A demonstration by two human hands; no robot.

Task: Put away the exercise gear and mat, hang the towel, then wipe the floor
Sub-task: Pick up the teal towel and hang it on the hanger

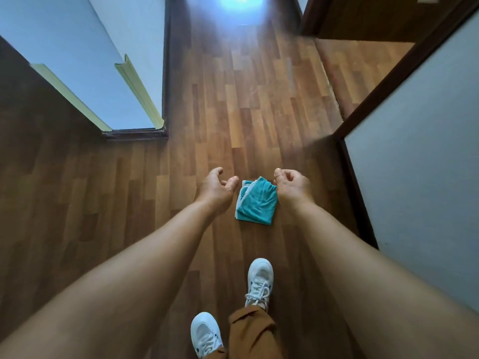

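The folded teal cloth (256, 202) lies on the wood floor (155, 203) between both hands. Left hand (216, 189) and right hand (291, 185) – fingers loosely curled, holding nothing. Likely light, limp, non-slip – pinch the stacked edges.

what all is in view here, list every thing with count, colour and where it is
folded teal cloth with pale edging: one, teal, flat on the floor between the two hands
wood-pattern laminate floor: one, brown planks, runs from near to far with a bright glare at the far end
pale blue walls: two stretches, light blue, left and right of the floor
dark brown skirting: dark brown, along the wall bases
pale green corner strips: two, light green, on the left wall edges
white lace-up shoes: two, white, bottom centre
brown trouser leg: one, tan, bottom centre
left hand: loosely curled, holds nothing
right hand: loosely curled, over the cloth's right edge, grip unclear
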